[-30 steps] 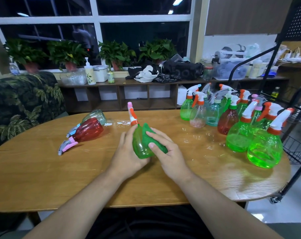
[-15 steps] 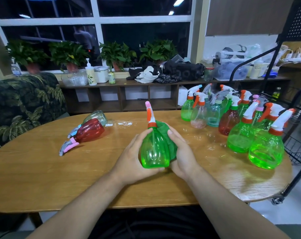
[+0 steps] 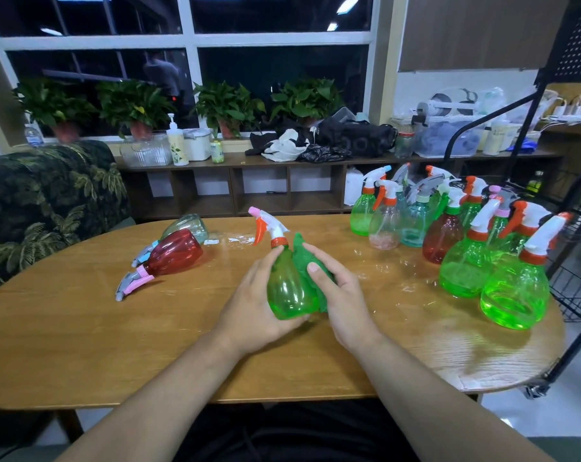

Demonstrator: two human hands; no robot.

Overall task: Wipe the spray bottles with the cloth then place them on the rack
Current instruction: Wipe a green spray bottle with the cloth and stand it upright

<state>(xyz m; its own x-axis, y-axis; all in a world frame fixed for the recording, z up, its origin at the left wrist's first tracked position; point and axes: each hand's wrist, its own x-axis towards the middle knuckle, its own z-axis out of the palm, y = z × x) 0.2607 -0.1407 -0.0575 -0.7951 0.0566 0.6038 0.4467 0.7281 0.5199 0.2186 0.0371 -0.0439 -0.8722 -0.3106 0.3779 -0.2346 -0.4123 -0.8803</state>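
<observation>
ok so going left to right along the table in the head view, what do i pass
red bottle lying on its side → left hand → green bottle it holds → green cloth → right hand → standing bottles → wire rack

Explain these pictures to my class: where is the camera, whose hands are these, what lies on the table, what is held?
There is no machine: a person wears one camera on the head, looking down at their own bare hands. The left hand grips a green spray bottle, nozzle up. The right hand holds a green cloth against its side. On the wooden table, a red bottle and a clear bottle lie on their sides at the left; a group of standing bottles waits at the right, beside a black wire rack.
</observation>
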